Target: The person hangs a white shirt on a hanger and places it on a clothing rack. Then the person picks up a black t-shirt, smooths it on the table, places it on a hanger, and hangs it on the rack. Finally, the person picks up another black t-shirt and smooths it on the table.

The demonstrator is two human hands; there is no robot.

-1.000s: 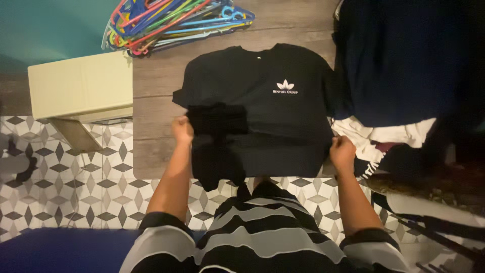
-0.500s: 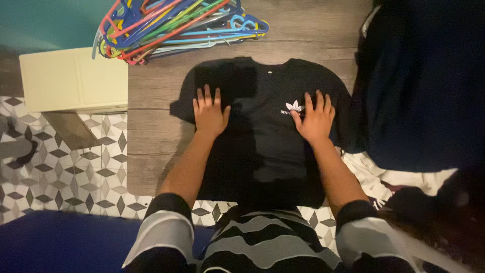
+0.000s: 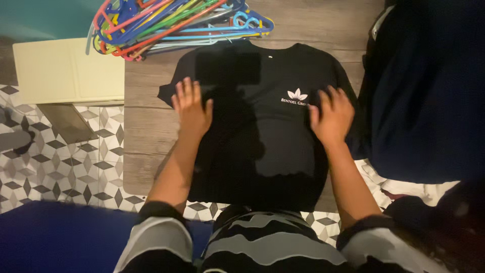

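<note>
Your left hand (image 3: 191, 108) lies flat and open, fingers spread, on the left shoulder part of the black shirt (image 3: 262, 141), grasping nothing. Your right hand (image 3: 332, 116) rests on the shirt's right chest area, just right of the small white leaf logo (image 3: 297, 95); its fingers look spread and pressed down rather than clenched, though they are somewhat blurred.

The shirt lies face up in the middle of the frame on a grey wooden board (image 3: 146, 131), collar toward the top, hem toward you at the lower centre. Its hem end reaches the board's near edge, above your striped top (image 3: 262, 242).

At the upper left of the frame, a heap of coloured plastic hangers (image 3: 172, 23) sits on the board, its lower edge just beside the shirt's collar and left sleeve. Further left stands a cream box (image 3: 65, 71), touching the board's left edge. Below it is a tiled floor (image 3: 55, 162) with a black-and-white diamond pattern.

Along the right side of the frame a large dark navy garment (image 3: 424, 91) presses close against the shirt's right sleeve, and appears to overlap it. Below that pile, at the lower right, a bit of white cloth (image 3: 404, 184) shows. A blue surface (image 3: 60, 237) fills the lower left corner.
</note>
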